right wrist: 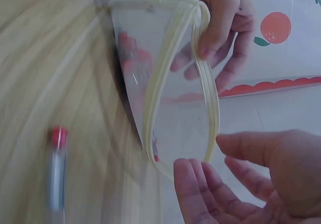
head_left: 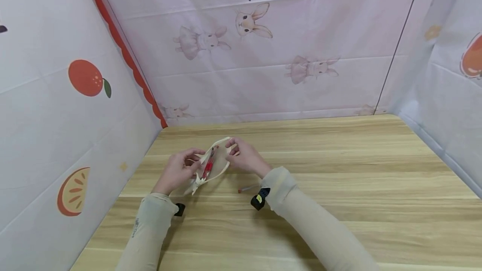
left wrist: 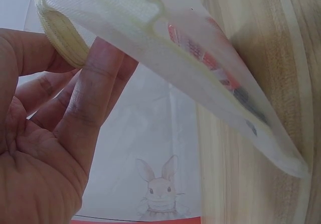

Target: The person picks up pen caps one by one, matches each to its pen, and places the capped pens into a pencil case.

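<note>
A clear pouch with a cream zipper edge is tilted above the table, its mouth spread wide. Inside it lie red-and-clear pens, seen blurred through the plastic in both wrist views. My left hand pinches the near-left rim between thumb and fingers. At the opposite end of the mouth is my right hand; its thumb and loosely bent fingers stand apart around the rim, close to it or lightly touching. A loose pen with a red end lies on the table under my right wrist.
The wood-grain table extends to the right. Printed cloth walls stand behind, at the left and at the right. Small black cameras are worn on both wrists, above the tabletop.
</note>
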The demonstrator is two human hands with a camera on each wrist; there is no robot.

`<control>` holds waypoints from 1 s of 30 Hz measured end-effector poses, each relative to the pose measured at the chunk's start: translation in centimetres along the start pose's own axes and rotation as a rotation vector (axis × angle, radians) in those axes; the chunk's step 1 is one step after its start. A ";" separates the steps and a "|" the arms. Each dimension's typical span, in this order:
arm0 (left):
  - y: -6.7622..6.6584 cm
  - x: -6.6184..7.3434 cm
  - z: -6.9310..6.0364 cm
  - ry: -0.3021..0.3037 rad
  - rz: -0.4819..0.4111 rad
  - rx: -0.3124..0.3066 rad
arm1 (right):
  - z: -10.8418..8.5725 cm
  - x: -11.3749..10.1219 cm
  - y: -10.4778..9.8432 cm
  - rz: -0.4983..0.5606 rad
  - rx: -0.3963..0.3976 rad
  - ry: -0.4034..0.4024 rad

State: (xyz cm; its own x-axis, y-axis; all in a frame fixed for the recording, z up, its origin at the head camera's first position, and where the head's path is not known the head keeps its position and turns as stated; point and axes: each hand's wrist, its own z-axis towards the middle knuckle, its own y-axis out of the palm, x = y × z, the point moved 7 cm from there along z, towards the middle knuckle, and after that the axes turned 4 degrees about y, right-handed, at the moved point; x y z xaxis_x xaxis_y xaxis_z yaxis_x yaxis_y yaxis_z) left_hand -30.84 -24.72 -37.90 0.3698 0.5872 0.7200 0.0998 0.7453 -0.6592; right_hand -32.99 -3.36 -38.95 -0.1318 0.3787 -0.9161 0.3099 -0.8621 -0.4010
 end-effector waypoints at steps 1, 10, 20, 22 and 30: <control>0.0 0.0 0.0 -0.001 0.000 0.000 | 0.0 0.1 -0.2 -0.012 -0.013 -0.007; 0.0 -0.1 0.0 -0.006 -0.001 -0.004 | -0.8 0.0 -1.6 -0.209 -0.098 -0.102; 0.1 0.0 0.0 -0.004 0.000 -0.003 | -1.8 0.3 -2.4 -0.304 -0.203 -0.184; 0.1 -0.1 0.0 -0.009 0.003 -0.003 | -2.1 0.2 -2.4 -0.323 -0.234 -0.213; 0.2 -0.1 0.0 -0.006 0.016 -0.004 | -3.5 0.5 -2.5 -0.461 -0.324 -0.229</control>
State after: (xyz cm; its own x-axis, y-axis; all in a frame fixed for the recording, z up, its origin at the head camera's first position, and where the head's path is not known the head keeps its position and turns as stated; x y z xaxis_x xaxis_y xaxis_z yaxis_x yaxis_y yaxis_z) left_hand -30.83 -24.61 -38.14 0.3654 0.6010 0.7108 0.0980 0.7345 -0.6715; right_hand -30.52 0.18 -38.35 -0.5088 0.5755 -0.6402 0.4389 -0.4664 -0.7681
